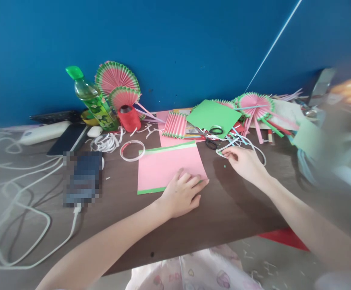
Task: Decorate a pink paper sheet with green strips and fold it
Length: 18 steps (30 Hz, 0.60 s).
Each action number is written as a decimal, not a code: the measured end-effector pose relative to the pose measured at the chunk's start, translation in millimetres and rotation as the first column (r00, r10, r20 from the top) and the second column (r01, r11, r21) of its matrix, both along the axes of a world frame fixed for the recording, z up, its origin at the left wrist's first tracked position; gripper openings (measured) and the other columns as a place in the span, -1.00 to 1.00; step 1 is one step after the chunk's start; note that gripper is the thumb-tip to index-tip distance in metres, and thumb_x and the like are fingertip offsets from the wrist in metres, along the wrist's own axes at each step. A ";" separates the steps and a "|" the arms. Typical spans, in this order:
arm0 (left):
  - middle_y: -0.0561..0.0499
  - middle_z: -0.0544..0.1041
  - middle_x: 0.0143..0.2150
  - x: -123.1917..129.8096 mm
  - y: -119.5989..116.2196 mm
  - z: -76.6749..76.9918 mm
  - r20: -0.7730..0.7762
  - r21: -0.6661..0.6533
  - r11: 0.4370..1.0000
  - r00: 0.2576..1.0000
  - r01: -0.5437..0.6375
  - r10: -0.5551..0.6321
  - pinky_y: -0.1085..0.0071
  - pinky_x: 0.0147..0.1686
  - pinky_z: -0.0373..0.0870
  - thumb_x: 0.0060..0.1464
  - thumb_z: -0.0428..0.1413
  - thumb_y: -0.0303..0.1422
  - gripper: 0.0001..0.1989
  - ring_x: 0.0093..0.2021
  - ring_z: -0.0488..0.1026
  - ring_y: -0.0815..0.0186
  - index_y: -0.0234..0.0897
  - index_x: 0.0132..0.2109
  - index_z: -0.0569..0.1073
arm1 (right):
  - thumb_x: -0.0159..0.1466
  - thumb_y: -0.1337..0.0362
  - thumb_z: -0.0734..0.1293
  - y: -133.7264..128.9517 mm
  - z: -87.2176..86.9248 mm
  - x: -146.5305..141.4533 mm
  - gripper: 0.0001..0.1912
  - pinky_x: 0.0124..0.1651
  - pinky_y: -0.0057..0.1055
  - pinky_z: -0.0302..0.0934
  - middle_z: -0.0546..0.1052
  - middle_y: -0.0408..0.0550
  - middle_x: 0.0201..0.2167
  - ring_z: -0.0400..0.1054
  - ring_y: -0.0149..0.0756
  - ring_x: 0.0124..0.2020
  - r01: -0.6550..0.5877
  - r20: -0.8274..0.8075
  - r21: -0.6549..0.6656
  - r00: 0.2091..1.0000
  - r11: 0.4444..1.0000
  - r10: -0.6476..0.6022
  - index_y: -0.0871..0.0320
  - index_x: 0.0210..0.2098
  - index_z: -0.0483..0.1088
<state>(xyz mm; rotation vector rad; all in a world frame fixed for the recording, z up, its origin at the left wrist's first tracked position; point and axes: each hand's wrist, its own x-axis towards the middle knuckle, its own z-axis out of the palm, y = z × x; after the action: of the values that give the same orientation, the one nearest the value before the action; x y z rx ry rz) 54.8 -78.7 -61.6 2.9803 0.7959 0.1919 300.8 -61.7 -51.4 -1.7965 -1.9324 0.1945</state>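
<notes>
A pink paper sheet (pixel 157 169) with green bands along its far and near edges lies flat on the brown table (pixel 127 225). A pale strip runs beside the far green band. My left hand (pixel 183 193) rests on the sheet's near right part, fingers spread and flat. To the right of the sheet, my right hand (pixel 244 162) is low over the table with its fingertips pinched at a thin white strip (pixel 265 159) that curls behind them. Black-handled scissors (pixel 211 143) lie just beyond, partly under a green paper sheet (pixel 214 114).
Left of the sheet lie a tape roll (pixel 132 159), curled white strips (pixel 105 143) and a phone (pixel 84 177) with a cable. Behind stand a green-capped bottle (pixel 95 104), red thread spool (pixel 129 119) and pleated paper fans (pixel 117 78). A blurred person (pixel 338 133) is at right.
</notes>
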 end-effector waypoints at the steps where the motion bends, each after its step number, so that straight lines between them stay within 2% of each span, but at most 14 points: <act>1: 0.01 0.34 0.08 -0.3 0.2 -1.3 0.006 -0.014 1.000 1.000 0.001 0.000 0.07 0.18 -0.10 0.18 -0.19 -0.26 -0.55 0.01 0.23 0.20 -0.15 0.20 0.16 | 0.14 0.43 0.14 2.7 1.3 -3.4 -0.78 -0.25 -0.30 0.26 0.54 -0.06 -0.35 0.41 -0.23 -0.34 0.004 0.044 0.023 0.999 1.000 -0.005 0.13 -0.35 0.39; 4: -0.01 0.28 0.15 -0.7 1.3 -5.7 0.028 -0.063 0.998 0.999 0.019 -0.017 0.05 0.22 -0.19 0.18 -0.20 -0.25 -0.53 0.17 0.10 0.16 -0.18 0.23 0.11 | 0.19 0.38 0.12 8.6 4.3 -21.5 -0.77 -0.20 -0.27 0.25 0.53 -0.03 -0.30 0.40 -0.18 -0.25 -0.039 0.079 0.083 0.996 0.996 0.032 0.14 -0.31 0.40; 7: -0.04 0.19 0.22 -0.1 3.6 -6.9 0.073 -0.126 0.991 0.996 0.049 -0.040 0.07 0.24 -0.20 0.17 -0.16 -0.25 -0.50 0.27 -0.05 0.15 -0.25 0.23 0.10 | 0.25 0.34 0.09 11.6 2.9 -43.9 -0.72 -0.03 -0.23 0.19 0.49 0.04 -0.18 0.34 -0.17 -0.11 -0.258 0.078 0.075 0.964 0.963 0.253 0.19 -0.14 0.36; 9: -0.06 0.23 0.20 -1.4 6.2 -4.3 0.154 -0.210 0.976 0.988 0.051 -0.019 0.15 0.24 -0.09 0.16 -0.14 -0.30 -0.55 0.26 0.00 0.21 -0.28 0.19 0.18 | 0.27 0.32 0.07 11.6 -1.1 -56.2 -0.68 0.06 -0.20 0.12 0.41 0.05 -0.03 0.25 -0.17 0.00 -0.398 0.081 0.025 0.915 0.917 0.395 0.19 -0.04 0.30; 11: -0.05 0.35 0.10 -6.3 9.6 -0.3 0.267 -0.328 0.944 0.958 -0.012 0.105 0.30 0.16 0.13 0.16 -0.18 -0.40 -0.64 0.16 0.18 0.32 -0.28 0.07 0.31 | 0.29 0.28 0.06 10.2 -6.6 -64.3 -0.63 0.09 -0.17 0.09 0.33 0.07 0.07 0.18 -0.17 0.08 -0.464 0.066 -0.038 0.883 0.885 0.465 0.17 0.04 0.23; 13: -0.04 0.45 -0.04 -15.6 13.2 2.8 0.340 -0.418 0.898 0.894 -0.135 0.292 0.41 0.01 0.30 0.16 -0.24 -0.50 -0.64 -0.01 0.34 0.40 -0.28 -0.05 0.38 | 0.29 0.23 0.05 8.1 -12.1 -68.4 -0.59 0.09 -0.14 0.07 0.26 0.07 0.13 0.11 -0.15 0.13 -0.486 0.067 -0.088 0.868 0.869 0.492 0.14 0.11 0.16; 15: -0.05 0.46 -0.07 -28.1 16.0 3.0 0.339 -0.393 0.884 0.854 -0.253 0.395 0.38 -0.03 0.33 0.17 -0.26 -0.50 -0.64 -0.05 0.37 0.38 -0.30 -0.08 0.39 | 0.28 0.15 0.09 5.9 -16.1 -69.8 -0.54 0.10 -0.10 0.05 0.22 0.08 0.16 0.08 -0.11 0.15 -0.486 0.094 -0.115 0.863 0.867 0.496 0.12 0.15 0.11; 18: -0.13 0.32 0.14 -46.3 17.4 -1.7 0.211 -0.158 0.930 0.908 -0.333 0.361 0.14 0.14 0.12 0.18 -0.18 -0.39 -0.63 0.17 0.18 0.19 -0.34 0.07 0.31 | 0.23 -0.01 0.13 3.5 -18.8 -70.5 -0.42 0.11 -0.08 0.03 0.19 0.09 0.17 0.08 -0.07 0.15 -0.466 0.145 -0.124 0.865 0.876 0.480 0.12 0.17 0.08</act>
<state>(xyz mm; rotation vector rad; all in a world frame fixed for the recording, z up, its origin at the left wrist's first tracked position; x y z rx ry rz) 8.5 -61.3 -63.3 2.6144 1.2505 0.4858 230.3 -58.2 -70.2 -1.3881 -2.5055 0.2966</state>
